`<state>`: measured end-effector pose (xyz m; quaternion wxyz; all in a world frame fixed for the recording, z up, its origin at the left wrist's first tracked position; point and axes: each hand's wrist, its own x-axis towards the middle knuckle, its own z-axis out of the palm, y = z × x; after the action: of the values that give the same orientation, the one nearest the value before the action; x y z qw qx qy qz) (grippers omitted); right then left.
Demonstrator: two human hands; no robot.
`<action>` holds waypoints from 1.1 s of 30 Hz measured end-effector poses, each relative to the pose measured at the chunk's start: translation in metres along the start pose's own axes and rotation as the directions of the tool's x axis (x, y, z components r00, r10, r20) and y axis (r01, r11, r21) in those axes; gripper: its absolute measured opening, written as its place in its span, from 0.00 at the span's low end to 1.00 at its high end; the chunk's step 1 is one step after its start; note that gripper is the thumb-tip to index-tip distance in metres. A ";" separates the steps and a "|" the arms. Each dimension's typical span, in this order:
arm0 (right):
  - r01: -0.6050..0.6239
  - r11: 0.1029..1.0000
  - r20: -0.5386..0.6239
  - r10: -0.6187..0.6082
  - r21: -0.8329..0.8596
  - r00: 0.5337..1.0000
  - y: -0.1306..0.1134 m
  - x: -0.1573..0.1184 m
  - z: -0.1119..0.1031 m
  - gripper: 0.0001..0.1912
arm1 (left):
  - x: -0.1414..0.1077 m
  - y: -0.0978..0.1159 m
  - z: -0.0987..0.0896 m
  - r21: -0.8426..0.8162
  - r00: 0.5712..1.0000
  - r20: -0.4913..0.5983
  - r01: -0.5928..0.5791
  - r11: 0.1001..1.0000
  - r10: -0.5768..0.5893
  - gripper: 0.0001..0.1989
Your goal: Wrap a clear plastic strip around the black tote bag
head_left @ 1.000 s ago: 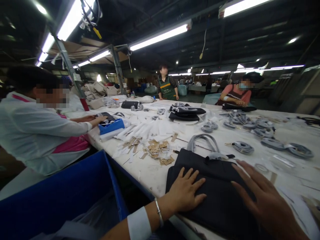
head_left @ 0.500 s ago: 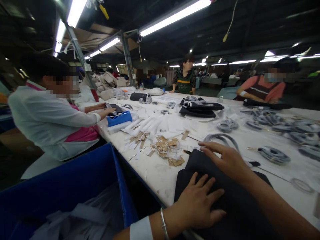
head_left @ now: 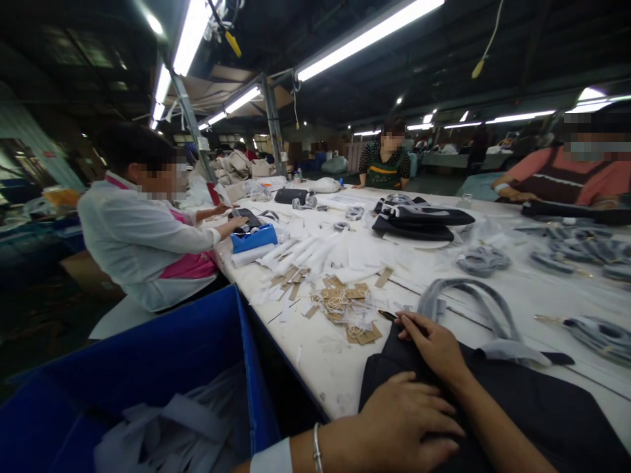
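A dark fabric bag (head_left: 532, 401) lies on the table in front of me, its handle (head_left: 473, 289) wrapped in pale film and arching up behind. My left hand (head_left: 409, 420) rests on the bag with its fingers spread. Just beyond it, my right hand (head_left: 436, 348) has its fingers bent together at the bag's upper left corner, seemingly pinching the cloth. A thin black pointed object (head_left: 388, 315) lies right by those fingertips. Left of the bag are brown card tags (head_left: 340, 299) with white strings.
A blue bin (head_left: 246, 374) with pale scraps stands at the table's left edge. White strips (head_left: 296, 253), stacked dark bags (head_left: 419, 220) and wrapped handle coils (head_left: 599, 338) lie on the white table (head_left: 315, 361). Co-workers are at the left (head_left: 148, 236), far side (head_left: 387, 161) and right (head_left: 557, 171).
The view has swung left. My right hand has gone from stretched fingers to bent ones at the bag's corner. More of the bag shows flat to the right. My left hand stays on it.
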<state>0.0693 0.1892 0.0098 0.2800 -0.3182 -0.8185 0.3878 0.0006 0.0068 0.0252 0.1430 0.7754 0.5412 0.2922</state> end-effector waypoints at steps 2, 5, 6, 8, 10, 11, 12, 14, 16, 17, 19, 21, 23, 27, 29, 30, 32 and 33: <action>0.028 0.999 0.019 -0.027 -0.047 0.999 0.002 -0.001 0.002 0.21 | -0.001 -0.011 -0.021 -0.109 0.999 -0.042 -0.003 0.994 -0.002 0.17; 0.050 0.996 0.050 -0.046 -0.071 0.998 0.006 -0.001 0.007 0.22 | -0.001 -0.049 -0.068 -0.066 0.962 -0.248 0.097 0.993 -0.111 0.17; 0.053 0.995 0.052 -0.049 -0.085 0.997 0.007 0.000 0.009 0.21 | 0.000 -0.067 -0.086 -0.012 0.930 -0.328 0.170 0.985 -0.164 0.16; 0.071 0.990 0.053 -0.065 -0.119 0.996 0.009 0.001 0.013 0.20 | 0.008 -0.109 -0.121 0.135 0.865 -0.414 0.367 0.920 -0.285 0.16; 0.111 0.984 0.058 -0.104 -0.138 0.993 0.012 0.002 0.018 0.19 | 0.021 -0.152 -0.151 0.295 0.751 -0.465 0.631 0.717 -0.470 0.17; 0.133 0.981 0.058 -0.126 -0.143 0.990 0.013 0.003 0.020 0.18 | 0.029 -0.172 -0.163 0.312 0.712 -0.479 0.685 0.658 -0.514 0.17; 0.151 0.978 0.059 -0.144 -0.144 0.988 0.014 0.003 0.021 0.18 | 0.036 -0.190 -0.173 0.327 0.683 -0.484 0.721 0.611 -0.547 0.17; 0.165 0.977 0.062 -0.158 -0.133 0.985 0.016 0.003 0.022 0.18 | 0.048 -0.218 -0.186 0.338 0.631 -0.479 0.774 0.536 -0.610 0.16; 0.163 0.981 0.072 -0.156 -0.109 0.985 0.015 0.002 0.022 0.18 | 0.054 -0.237 -0.192 0.345 0.584 -0.465 0.812 0.472 -0.665 0.13; 0.161 0.982 0.076 -0.154 -0.097 0.985 0.015 0.001 0.022 0.18 | 0.054 -0.244 -0.193 0.345 0.563 -0.454 0.826 0.446 -0.690 0.12; 0.165 0.983 0.075 -0.159 -0.082 0.984 0.013 0.000 0.021 0.18 | 0.052 -0.253 -0.195 0.341 0.532 -0.426 0.844 0.414 -0.732 0.10; 0.180 0.981 0.062 -0.175 -0.074 0.983 0.011 0.000 0.021 0.17 | 0.046 -0.257 -0.197 0.327 0.512 -0.398 0.854 0.404 -0.761 0.11; 0.189 0.980 0.053 -0.185 -0.063 0.981 0.011 0.000 0.021 0.16 | 0.040 -0.255 -0.199 0.297 0.503 -0.397 0.862 0.412 -0.768 0.13; 0.176 0.984 0.036 -0.176 -0.012 0.984 0.008 -0.001 0.022 0.17 | 0.033 -0.239 -0.206 0.163 0.482 -0.516 0.867 0.472 -0.708 0.13; 0.181 0.983 -0.001 -0.181 0.039 0.983 0.005 -0.002 0.020 0.17 | 0.034 -0.226 -0.213 0.084 0.470 -0.602 0.841 0.534 -0.646 0.15; 0.184 0.981 -0.028 -0.183 0.068 0.983 0.004 -0.002 0.019 0.17 | 0.036 -0.217 -0.218 0.053 0.467 -0.643 0.818 0.573 -0.607 0.17; 0.180 0.975 -0.094 -0.168 0.133 0.981 0.000 -0.002 0.015 0.18 | 0.044 -0.198 -0.228 0.021 0.469 -0.708 0.761 0.648 -0.528 0.20; 0.172 0.970 -0.122 -0.153 0.172 0.981 -0.002 -0.002 0.013 0.18 | 0.049 -0.186 -0.231 0.015 0.472 -0.736 0.728 0.686 -0.485 0.21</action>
<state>0.0605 0.1807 0.0038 0.3823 -0.2434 -0.7868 0.4189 -0.2688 0.0992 0.1217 -0.1010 0.3744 0.8356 0.3891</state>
